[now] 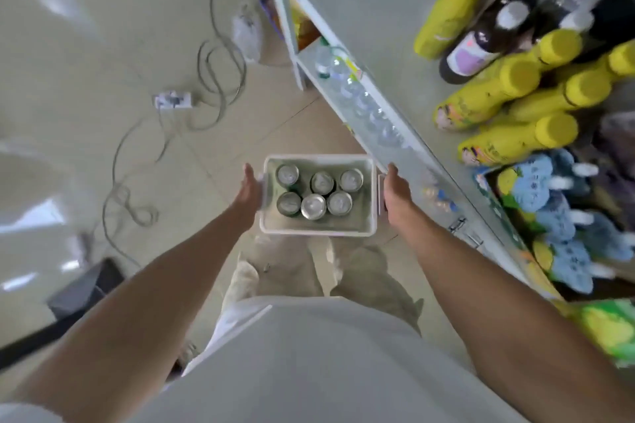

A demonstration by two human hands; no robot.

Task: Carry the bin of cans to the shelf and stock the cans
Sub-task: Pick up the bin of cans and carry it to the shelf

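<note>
A white plastic bin point(318, 231) hangs in front of my body above the floor, level. Several silver-topped cans point(313, 206) stand upright inside it in two rows. My left hand point(248, 189) grips the bin's left side and my right hand point(396, 189) grips its right handle. The white shelf unit point(364, 3) stands to the right, its front edge just beside the bin's right corner.
Yellow-capped bottles point(508, 86) and dark bottles crowd the top shelf at right; blue packs point(563, 209) lie lower down. Clear bottles point(360, 96) fill a lower shelf. A power strip point(171, 100) and looping cables point(220, 55) lie on the tiled floor at left. A dark object point(86, 288) sits lower left.
</note>
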